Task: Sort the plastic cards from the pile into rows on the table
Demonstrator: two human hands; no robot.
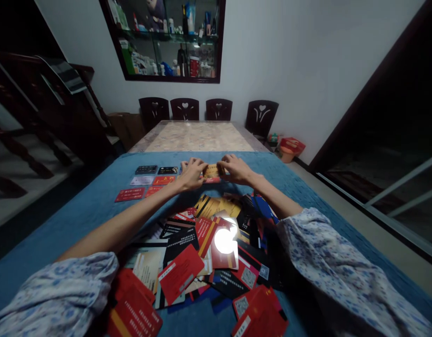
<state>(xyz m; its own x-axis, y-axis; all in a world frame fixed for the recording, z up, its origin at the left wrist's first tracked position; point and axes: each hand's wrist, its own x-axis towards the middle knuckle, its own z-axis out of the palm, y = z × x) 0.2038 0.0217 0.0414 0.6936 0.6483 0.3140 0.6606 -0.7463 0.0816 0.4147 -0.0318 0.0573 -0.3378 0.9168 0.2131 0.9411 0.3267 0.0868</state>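
Note:
A gold card (212,171) is gripped at its two short ends, by my left hand (194,174) on one side and my right hand (237,170) on the other. Both hands have their fingers closed at the card's edges. Just below it a red card (212,179) shows in part. To the left, cards lie in rows: black cards (146,170) at the back, a silver card (142,181) in the middle and a red card (130,194) in front. Between my forearms spreads a loose pile of mixed cards (181,271), red, black, gold and blue, overlapping one another.
A blue cloth (78,210) covers the near part of the table; bare patterned tabletop (198,133) shows beyond. Several dark chairs (185,109) stand at the far end. A lamp's glare whitens part of the pile. A red box (292,145) sits right of the table.

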